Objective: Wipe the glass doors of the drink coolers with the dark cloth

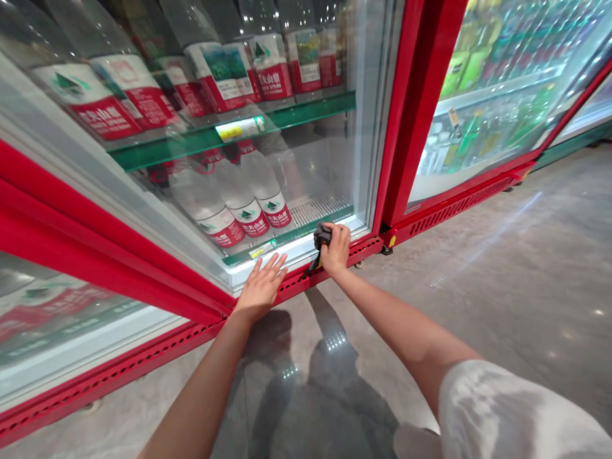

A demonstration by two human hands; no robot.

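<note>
My left hand, fingers spread and stretched out, rests on the white lower frame of the red cooler's glass front. To its right, my right hand is closed around a small black hand-held tool. A dark narrow part of the tool points down toward the red perforated base strip. Its exact kind is unclear, and my fingers hide part of it. Behind the glass, close above both hands, water bottles with red and white labels stand on the bottom shelf.
A green-edged shelf holds more large water bottles. On the right stands another red cooler with drinks inside; at the left is a further red-framed glass section. The grey floor is shiny, with shadows below my hands.
</note>
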